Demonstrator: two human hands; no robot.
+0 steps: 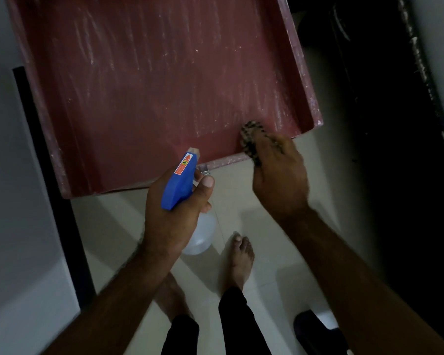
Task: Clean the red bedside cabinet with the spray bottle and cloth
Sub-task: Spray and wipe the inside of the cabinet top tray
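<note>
1. Red bedside cabinet top [151, 80], flat with raised rims, fills upper frame; surface streaked with pale smears and wet specks.
2. Left hand [176, 213] grips spray bottle [180, 183] with blue plastic trigger head and clear round body; fingers wrapped round the neck, thumb up on the right side.
3. Bottle nozzle sits over the cabinet's front rim, pointing at the red surface; clear body hangs below the hand, above the floor.
4. Right hand [279, 180] holds dark patterned cloth [252, 140] bunched under curled fingers, pressed on the cabinet's near right corner.
5. Cloth pokes out past the fingertips, touching the red top near the right rim.
6. 2 bare feet stand on pale tiled floor [272, 252] below the cabinet.
7. Black slipper [315, 331] lies at lower right.
</note>
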